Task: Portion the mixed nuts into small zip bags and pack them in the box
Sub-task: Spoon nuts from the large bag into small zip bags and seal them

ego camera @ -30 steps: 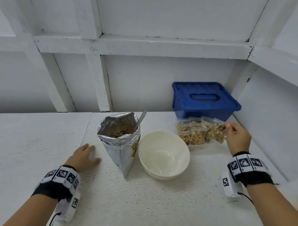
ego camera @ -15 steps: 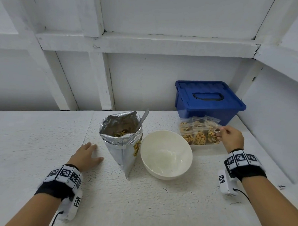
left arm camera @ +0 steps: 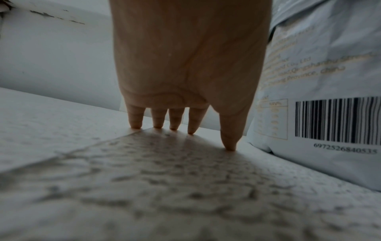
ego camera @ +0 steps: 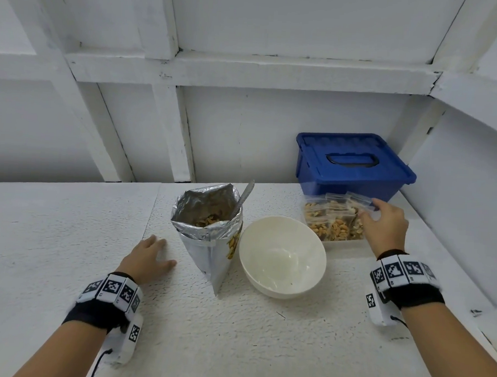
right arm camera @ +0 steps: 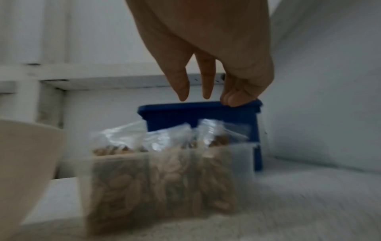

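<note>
The right hand's fingers (right arm camera: 183, 88) hang loosely spread and hold nothing, tips pointing down just above the zip bags (right arm camera: 164, 138). The right hand (ego camera: 385, 222) hovers over the right end of the clear box (ego camera: 341, 245), which stands on the table (ego camera: 263, 345) at the far right, just in front of a closed blue bin (ego camera: 353, 164). The bags of nuts stand packed upright inside, their sealed tops sticking up above the rim.

The left hand (ego camera: 146, 253) lies flat with fingers (left arm camera: 136, 119) straight and splayed, tips on the table, just left of the foil pouch (ego camera: 211, 238); it grips nothing.

Risks from here, as a guess: the bag tops are light and crowded, so a finger brushing them could drag one up or tip it out over the rim. The box looks light, and a push from the hand could slide it against the bin. No lid for the box is in view, so closing it may not be possible yet.

The pouch stands open on a narrow base, leaning a little, with a spoon (ego camera: 245, 196) propped inside and nuts still in it. The left hand or the bowl (ego camera: 281, 258) touching its right side could knock it over and spill nuts.
</note>
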The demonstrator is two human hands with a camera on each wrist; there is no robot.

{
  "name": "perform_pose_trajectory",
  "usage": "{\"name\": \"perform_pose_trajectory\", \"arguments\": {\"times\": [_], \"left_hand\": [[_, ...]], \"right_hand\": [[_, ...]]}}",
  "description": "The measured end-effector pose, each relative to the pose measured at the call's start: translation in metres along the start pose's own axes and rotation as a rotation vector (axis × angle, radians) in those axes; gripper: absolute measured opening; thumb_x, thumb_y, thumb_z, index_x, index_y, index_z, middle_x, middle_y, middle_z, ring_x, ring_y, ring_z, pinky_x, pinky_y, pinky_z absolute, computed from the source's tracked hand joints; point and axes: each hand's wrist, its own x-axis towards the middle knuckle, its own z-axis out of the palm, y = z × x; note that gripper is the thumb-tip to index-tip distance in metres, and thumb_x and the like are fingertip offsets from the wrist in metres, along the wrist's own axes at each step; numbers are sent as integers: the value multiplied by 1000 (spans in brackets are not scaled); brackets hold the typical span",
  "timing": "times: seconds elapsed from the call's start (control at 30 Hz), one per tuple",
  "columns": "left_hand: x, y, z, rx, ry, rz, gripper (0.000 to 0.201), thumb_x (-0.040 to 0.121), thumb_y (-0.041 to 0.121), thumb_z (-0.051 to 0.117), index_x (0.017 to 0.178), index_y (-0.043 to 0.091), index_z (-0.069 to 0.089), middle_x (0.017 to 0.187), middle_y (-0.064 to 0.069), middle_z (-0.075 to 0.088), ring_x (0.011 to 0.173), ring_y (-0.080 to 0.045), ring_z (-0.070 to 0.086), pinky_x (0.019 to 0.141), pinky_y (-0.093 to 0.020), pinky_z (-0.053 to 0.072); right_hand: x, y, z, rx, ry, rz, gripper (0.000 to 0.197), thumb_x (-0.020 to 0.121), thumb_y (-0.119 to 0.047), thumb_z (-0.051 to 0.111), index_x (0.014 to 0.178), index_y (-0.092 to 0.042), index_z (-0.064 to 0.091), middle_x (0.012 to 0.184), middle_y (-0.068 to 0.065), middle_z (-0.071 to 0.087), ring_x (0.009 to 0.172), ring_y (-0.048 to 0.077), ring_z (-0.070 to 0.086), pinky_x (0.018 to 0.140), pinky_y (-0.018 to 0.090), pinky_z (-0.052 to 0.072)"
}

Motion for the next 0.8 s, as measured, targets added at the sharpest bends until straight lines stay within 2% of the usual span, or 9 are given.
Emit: {"name": "perform_pose_trajectory", "arguments": {"times": [0.1, 0.23, 0.3, 0.37, 0.43, 0.5, 0.6, 0.7, 0.8], "left_hand": [[1, 0, 0, 9, 5, 1, 69, 89, 45, 54, 145, 15, 25, 156, -7, 11, 143, -22, 11, 115, -41, 20], [3, 0, 1, 13, 2, -8, 70, 89, 46, 54, 145, 16, 25, 156, -6, 11, 143, -22, 11, 115, -43, 21], [3, 0, 2, 14, 0, -14, 71, 89, 46, 53, 146, 16, 24, 156, -6, 10, 143, -22, 10, 115, -43, 20], [3, 0, 2, 16, 0, -15, 71, 89, 46, 53, 146, 16, 23, 156, -6, 10, 144, -22, 10, 115, -42, 19], [3, -1, 2, 18, 0, -12, 72, 89, 46, 53, 146, 16, 23, 156, -7, 10, 144, -22, 10, 115, -42, 19], [2, -1, 3, 19, 2, -15, 72, 89, 47, 53, 146, 16, 23, 156, -7, 10, 144, -21, 10, 115, -42, 19], [3, -2, 3, 18, -1, -21, 72, 88, 47, 53, 146, 18, 23, 156, -5, 10, 144, -21, 9, 115, -43, 19], [2, -1, 3, 21, -1, -23, 72, 88, 48, 53, 146, 18, 23, 157, -4, 10, 144, -20, 9, 115, -43, 19], [1, -1, 2, 22, -1, -22, 71, 88, 47, 52, 146, 18, 23, 157, -4, 10, 144, -20, 10, 115, -43, 19]], "right_hand": [[-26, -28, -2, 70, -69, -134, 36, 87, -19, 61, 121, -9, 57, 122, 18, 50, 112, 33, 47, 96, 43, 41], [-75, -61, 8, 141, -420, -315, 31, 88, -28, 60, 115, -16, 60, 105, -5, 58, 93, 10, 55, 83, 25, 47], [-91, -65, 21, 45, -615, -325, 36, 85, -38, 62, 115, -20, 60, 105, -5, 61, 90, 8, 56, 83, 24, 49], [-99, -65, 35, -165, -789, -322, 48, 82, -46, 63, 123, -23, 56, 120, -1, 57, 103, 12, 55, 87, 25, 45], [-102, -65, 46, -397, -890, -354, 62, 81, -53, 60, 134, -24, 46, 135, 0, 48, 121, 18, 46, 98, 32, 41], [-105, -67, 53, -527, -932, -391, 64, 82, -55, 58, 135, -22, 44, 136, 2, 47, 123, 21, 45, 99, 36, 40], [-106, -67, 59, -591, -924, -407, 50, 84, -46, 60, 123, -16, 56, 123, 2, 55, 110, 21, 53, 91, 33, 44], [-106, -66, 62, -536, -874, -367, 29, 90, -33, 54, 112, -16, 62, 114, 1, 61, 101, 20, 57, 84, 29, 43], [-106, -64, 63, -455, -801, -335, 26, 96, -25, 43, 100, -13, 66, 102, 5, 67, 90, 22, 60, 76, 28, 45]]}}
